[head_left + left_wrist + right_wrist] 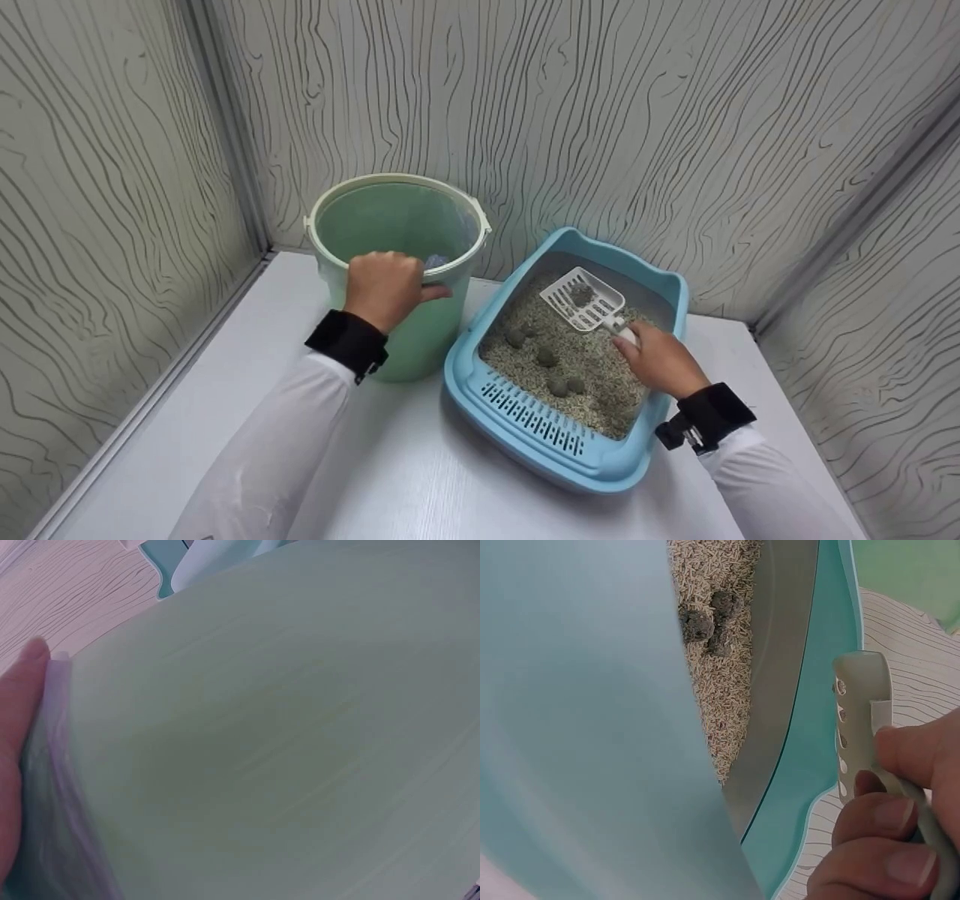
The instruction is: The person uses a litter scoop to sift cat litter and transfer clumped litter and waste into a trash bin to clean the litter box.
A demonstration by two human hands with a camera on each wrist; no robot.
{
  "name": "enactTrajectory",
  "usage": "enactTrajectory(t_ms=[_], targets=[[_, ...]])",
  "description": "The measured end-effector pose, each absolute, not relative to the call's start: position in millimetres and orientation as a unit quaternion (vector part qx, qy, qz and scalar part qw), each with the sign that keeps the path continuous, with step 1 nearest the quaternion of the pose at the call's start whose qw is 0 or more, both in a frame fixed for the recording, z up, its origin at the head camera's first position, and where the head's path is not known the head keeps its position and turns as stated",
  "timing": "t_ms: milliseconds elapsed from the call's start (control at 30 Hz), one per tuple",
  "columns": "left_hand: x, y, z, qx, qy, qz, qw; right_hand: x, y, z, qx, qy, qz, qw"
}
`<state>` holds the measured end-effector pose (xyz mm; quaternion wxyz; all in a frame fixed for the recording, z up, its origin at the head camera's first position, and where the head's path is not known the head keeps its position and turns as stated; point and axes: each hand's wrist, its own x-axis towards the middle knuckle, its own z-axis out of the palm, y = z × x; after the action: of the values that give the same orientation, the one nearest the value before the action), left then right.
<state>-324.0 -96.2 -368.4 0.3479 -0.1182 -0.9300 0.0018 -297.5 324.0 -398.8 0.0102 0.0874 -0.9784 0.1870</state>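
With its fingers over the near rim, my left hand [384, 289] grips a tall green trash bin [424, 341]. In the left wrist view, a finger [22, 701] presses beside a translucent edge at the bin's rim. My right hand [664, 360] holds a white slotted litter scoop [611, 298] by its handle. On the scoop lies a grey clump [581, 295]. Beneath it is a blue litter box [463, 367] with beige pellet litter [592, 405]. Several dark clumps [547, 356] rest on that litter. The right wrist view shows the scoop side-on, fingers curled round its handle.
Both containers stand on a white tabletop [397, 465], the bin left of the litter box. Wood-grain patterned walls [570, 112] rise behind and at both sides. Something bluish [435, 261] shows inside the bin near its rim.
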Motion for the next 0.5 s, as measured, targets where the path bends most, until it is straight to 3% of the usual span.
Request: enactTrajectory(t_ms=[500], targets=[[-323,-96,-367,-0.118,-0.931,0.006,0.345,-297,325,-377,0.099,-0.979,0.174,0.026]])
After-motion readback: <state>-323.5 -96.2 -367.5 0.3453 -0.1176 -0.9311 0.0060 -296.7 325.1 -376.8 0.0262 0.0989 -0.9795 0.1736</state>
